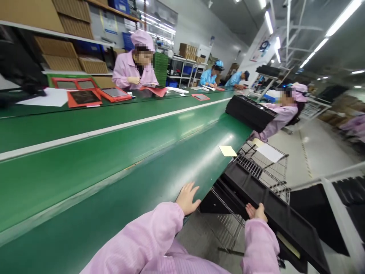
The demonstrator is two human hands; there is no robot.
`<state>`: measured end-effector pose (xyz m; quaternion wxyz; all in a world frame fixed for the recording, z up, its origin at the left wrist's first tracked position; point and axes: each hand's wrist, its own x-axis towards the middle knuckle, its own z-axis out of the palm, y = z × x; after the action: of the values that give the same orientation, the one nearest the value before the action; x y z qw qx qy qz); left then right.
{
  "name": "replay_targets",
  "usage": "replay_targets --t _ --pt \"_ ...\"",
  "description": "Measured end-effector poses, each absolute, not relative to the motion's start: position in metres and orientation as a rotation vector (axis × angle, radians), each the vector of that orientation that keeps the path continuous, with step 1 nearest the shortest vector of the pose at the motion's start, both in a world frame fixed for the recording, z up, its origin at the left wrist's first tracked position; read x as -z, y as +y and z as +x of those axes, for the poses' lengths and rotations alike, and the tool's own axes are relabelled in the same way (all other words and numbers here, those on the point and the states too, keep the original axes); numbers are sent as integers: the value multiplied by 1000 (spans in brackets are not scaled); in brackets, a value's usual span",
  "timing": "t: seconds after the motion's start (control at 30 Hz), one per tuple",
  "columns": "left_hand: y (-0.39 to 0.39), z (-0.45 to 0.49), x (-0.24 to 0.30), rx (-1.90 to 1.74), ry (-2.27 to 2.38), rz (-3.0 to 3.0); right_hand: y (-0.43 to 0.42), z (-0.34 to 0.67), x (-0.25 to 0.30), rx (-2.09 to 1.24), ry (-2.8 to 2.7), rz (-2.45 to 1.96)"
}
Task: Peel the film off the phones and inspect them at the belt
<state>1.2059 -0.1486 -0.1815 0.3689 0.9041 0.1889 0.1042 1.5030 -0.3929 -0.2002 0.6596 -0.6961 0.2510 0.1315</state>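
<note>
My left hand [188,198] rests flat near the edge of the green workbench [159,179], fingers spread and nothing in them. Over at the right, my right hand [256,213] is at the side of a stack of shallow black trays [273,205]; its fingers are stretched out, palm turned up, and nothing shows in them. Whether it touches the tray I cannot tell. The trays lie on a wire rack cart [232,228] beside the bench. A pale yellow sheet [227,151] lies on the bench beyond my left hand.
A black stack of trays [249,112] stands farther along the bench, by a co-worker in pink [281,118]. White paper [269,152] lies on the cart. Across the conveyor [114,140], another person in pink [134,68] sits beside red-framed panels [84,98].
</note>
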Motion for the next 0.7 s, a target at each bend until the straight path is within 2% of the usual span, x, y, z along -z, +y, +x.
replay_targets --t 0.37,0.7 --pt "-150 1159 181 -237 520 2363 -347 1509 186 -174 627 -1463" --pt "-146 1157 204 -320 461 2455 -370 1528 209 -198 677 -1413"
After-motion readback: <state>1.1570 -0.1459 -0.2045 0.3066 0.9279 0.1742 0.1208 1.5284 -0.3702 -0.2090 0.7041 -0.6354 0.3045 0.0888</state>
